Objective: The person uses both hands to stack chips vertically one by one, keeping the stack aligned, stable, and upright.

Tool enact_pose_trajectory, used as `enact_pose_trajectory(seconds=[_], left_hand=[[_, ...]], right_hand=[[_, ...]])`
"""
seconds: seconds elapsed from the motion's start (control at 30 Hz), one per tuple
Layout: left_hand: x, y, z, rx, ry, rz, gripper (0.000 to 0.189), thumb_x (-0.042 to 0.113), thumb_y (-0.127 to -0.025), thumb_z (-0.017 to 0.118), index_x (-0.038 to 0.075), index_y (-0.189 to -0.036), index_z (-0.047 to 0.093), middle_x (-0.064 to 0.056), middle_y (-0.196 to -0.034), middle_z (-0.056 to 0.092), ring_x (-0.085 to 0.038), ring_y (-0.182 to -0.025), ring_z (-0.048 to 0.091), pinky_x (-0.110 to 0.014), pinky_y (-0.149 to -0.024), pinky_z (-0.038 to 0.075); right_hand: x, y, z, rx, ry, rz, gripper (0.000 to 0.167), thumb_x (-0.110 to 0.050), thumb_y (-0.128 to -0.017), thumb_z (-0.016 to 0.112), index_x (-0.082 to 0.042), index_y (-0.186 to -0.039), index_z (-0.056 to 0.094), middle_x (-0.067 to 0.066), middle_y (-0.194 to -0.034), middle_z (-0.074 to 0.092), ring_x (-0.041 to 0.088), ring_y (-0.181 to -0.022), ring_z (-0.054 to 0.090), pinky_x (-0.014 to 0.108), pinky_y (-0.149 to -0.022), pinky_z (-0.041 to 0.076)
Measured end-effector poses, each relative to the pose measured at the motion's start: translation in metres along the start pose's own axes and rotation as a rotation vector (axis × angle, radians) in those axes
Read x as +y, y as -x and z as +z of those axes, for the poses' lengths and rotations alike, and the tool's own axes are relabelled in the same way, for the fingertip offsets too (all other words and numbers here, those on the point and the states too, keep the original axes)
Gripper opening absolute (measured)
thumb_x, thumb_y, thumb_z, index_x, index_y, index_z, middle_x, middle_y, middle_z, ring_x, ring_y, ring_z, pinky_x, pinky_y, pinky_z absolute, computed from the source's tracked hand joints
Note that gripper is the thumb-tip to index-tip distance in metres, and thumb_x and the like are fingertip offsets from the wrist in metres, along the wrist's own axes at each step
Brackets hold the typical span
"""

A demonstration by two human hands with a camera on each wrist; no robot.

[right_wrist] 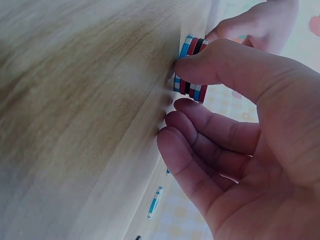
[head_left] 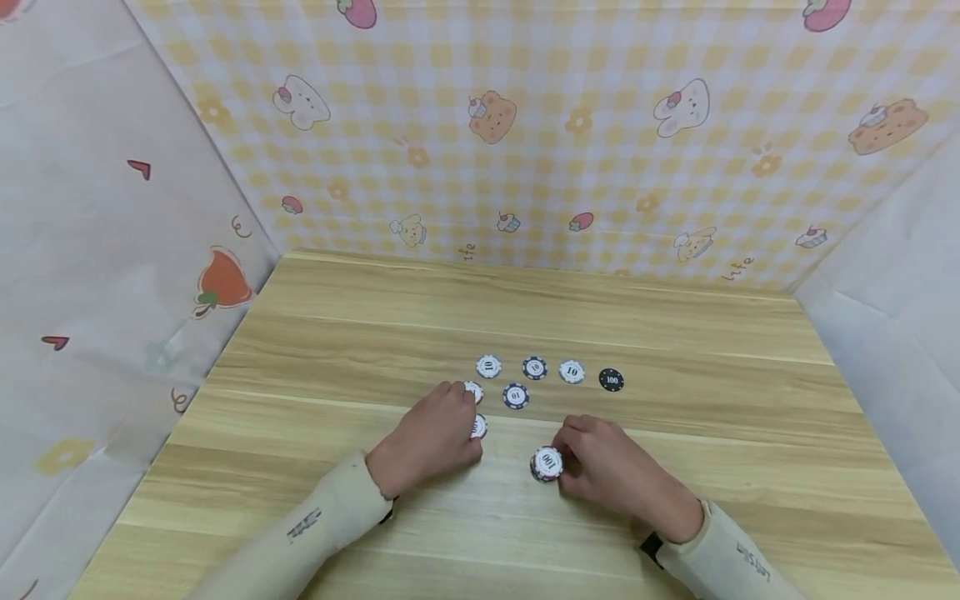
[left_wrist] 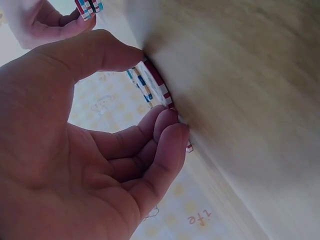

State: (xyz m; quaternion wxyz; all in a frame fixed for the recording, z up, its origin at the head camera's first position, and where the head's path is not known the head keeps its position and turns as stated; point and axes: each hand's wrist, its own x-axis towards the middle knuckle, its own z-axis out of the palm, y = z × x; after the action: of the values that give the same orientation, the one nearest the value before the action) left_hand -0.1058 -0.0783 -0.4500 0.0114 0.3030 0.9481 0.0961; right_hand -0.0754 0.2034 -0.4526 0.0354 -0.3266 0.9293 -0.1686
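My left hand (head_left: 431, 433) is low over the table and pinches a poker chip (head_left: 479, 427) by its rim; the fingers partly cover it. In the left wrist view the red-and-white edge of that chip (left_wrist: 158, 82) lies between thumb and fingertips, against the wood. A short stack of poker chips (head_left: 547, 463) with a white "100" face on top stands by my right hand (head_left: 611, 467). Thumb and fingers of that hand hold its sides. Red, blue, black and white edges of the stack (right_wrist: 192, 91) show in the right wrist view.
Beyond the hands, several loose chips lie flat, among them a white "10" chip (head_left: 489, 366), a dark blue chip (head_left: 516, 396) and a black "100" chip (head_left: 611, 380). Another chip (head_left: 473, 391) is half hidden by the left fingers. A patterned cloth (head_left: 540, 167) borders the wooden table (head_left: 375, 308) behind.
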Motion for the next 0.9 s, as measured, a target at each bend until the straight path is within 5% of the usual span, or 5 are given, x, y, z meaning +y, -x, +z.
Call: enact_pose_trajectory(seconds=[0.5,0.9], left_hand=[[0.005,-0.001,0.003,0.02,-0.011,-0.001,0.035,0.025,-0.086,0.079,-0.006,-0.098,0.067,-0.013,-0.088,0.062,-0.025,-0.081,0.058,-0.041,-0.074,0.057],[0.014,-0.007,0.008,0.011,0.022,0.057,0.033,0.026,-0.084,0.078,-0.003,-0.094,0.066,-0.012,-0.09,0.065,-0.025,-0.085,0.061,-0.041,-0.079,0.058]], right_hand=[[0.0,0.001,0.001,-0.01,-0.028,0.007,0.022,-0.006,-0.08,0.088,-0.01,-0.1,0.079,-0.005,-0.095,0.067,0.007,-0.081,0.057,0.033,-0.074,0.056],[-0.002,0.0,-0.003,-0.036,-0.053,0.039,0.023,-0.006,-0.081,0.088,-0.011,-0.102,0.079,-0.005,-0.097,0.068,0.008,-0.082,0.056,0.033,-0.074,0.055]])
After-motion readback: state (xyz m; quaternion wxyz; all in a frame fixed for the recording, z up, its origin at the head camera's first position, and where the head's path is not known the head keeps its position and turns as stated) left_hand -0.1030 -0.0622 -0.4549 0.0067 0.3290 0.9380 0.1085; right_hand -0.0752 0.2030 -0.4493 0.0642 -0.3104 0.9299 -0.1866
